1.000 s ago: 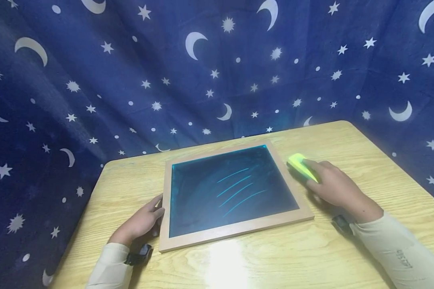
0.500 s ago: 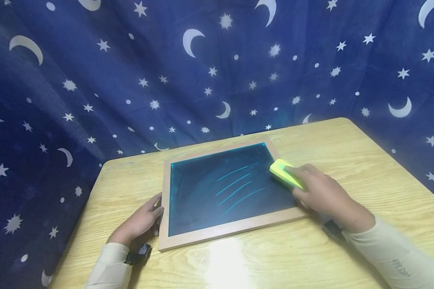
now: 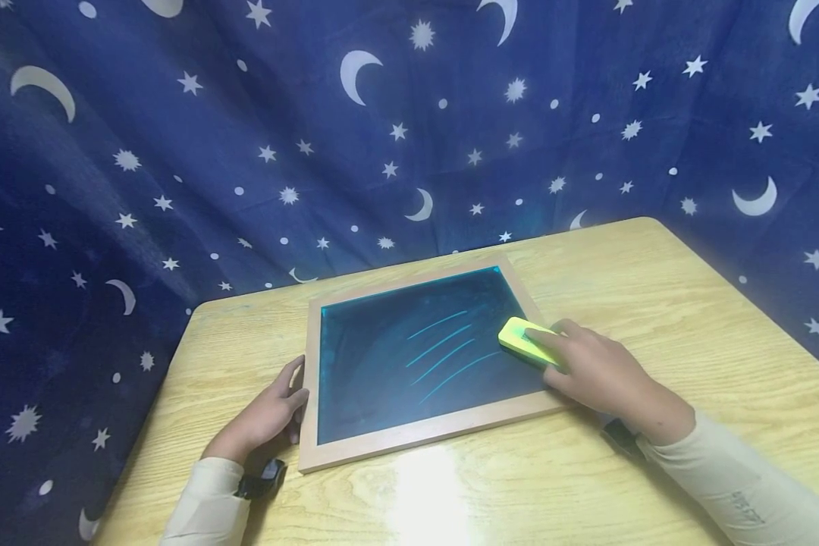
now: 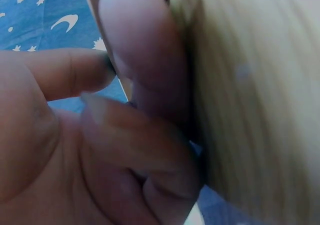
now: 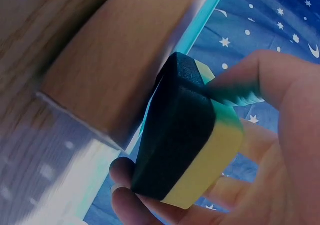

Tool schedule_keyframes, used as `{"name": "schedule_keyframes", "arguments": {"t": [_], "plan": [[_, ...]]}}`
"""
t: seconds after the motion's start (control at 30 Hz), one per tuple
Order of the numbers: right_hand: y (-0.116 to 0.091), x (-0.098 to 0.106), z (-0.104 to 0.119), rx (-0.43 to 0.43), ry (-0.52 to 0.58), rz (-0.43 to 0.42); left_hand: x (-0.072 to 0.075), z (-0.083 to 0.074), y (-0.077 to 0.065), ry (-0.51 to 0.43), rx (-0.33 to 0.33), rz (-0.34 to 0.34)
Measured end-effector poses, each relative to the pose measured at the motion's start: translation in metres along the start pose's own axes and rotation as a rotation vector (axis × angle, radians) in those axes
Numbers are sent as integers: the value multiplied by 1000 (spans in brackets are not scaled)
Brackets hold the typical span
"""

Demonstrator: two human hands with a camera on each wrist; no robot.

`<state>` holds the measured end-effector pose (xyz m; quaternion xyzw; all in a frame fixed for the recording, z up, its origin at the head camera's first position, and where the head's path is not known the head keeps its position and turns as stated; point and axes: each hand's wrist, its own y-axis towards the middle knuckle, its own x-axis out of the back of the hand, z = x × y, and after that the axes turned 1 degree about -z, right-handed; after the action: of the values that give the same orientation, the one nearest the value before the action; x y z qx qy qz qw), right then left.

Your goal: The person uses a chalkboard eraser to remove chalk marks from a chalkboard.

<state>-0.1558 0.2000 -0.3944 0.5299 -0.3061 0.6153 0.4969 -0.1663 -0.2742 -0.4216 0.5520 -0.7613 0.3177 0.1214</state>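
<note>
One framed board [image 3: 368, 371], one yellow eraser [image 3: 517, 334] with a dark underside, four blue strokes [image 3: 440, 345] on the board, two hands and two black wrist devices [image 3: 262, 480], one at each pale cuff. The right hand [image 3: 604, 371] grasps the eraser between thumb and fingers at the board's right part, close to the lowest stroke's end; whether it touches the board cannot be told. The left hand [image 3: 262, 417], its fingers loosely bent, rests against the outer left side of the frame, without gripping it.

The board lies on a pale wood-grain surface [image 3: 641, 280] with a bright glare near its front. Behind hangs a dark blue cloth [image 3: 280, 98] printed with white moons and stars.

A second ago the eraser was right of the frame; now it is over the board. The left hand and four strokes remain.
</note>
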Motion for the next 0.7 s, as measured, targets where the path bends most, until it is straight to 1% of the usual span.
{"name": "schedule_keyframes", "arguments": {"t": [0.27,0.7], "plan": [[0,0,4,6,-18,10,0,0,0,-1,-7,-5],[-3,-4,13,58,-5,5,0,0,-1,2,-2,-12]]}}
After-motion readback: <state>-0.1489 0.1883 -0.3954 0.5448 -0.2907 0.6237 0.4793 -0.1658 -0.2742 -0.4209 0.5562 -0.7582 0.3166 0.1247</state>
